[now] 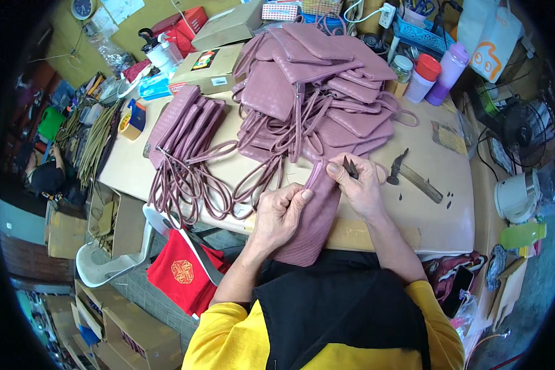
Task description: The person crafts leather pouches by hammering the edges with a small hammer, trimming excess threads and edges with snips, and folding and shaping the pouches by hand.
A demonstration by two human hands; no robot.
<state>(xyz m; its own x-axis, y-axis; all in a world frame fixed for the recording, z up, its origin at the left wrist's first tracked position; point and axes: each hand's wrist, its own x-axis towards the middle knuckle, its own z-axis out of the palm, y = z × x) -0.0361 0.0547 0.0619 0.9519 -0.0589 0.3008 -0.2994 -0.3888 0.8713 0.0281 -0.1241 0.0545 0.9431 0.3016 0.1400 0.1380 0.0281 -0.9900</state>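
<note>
A mauve woven-textured pouch (308,233) hangs tilted over the table's front edge, between my two hands. My left hand (279,216) is closed on its left side, thumb on top. With thumb and fingers my right hand (362,188) pinches the upper right corner. Small dark thread snips (350,167) stick out of that same hand, blades upward. Just beyond lies a large heap of similar pouches (268,92) with wrist straps. To the left, a neater row of pouches (182,120) has its looped straps (188,179) trailing toward the front edge.
A hammer (422,182) lies on the table (376,231) to the right, near small dark bits. Behind the heap stand a purple bottle (448,74), a red-lidded cup (424,78) and cardboard boxes (213,65). Red cloth (182,271) rests on a white chair (114,262) at the left.
</note>
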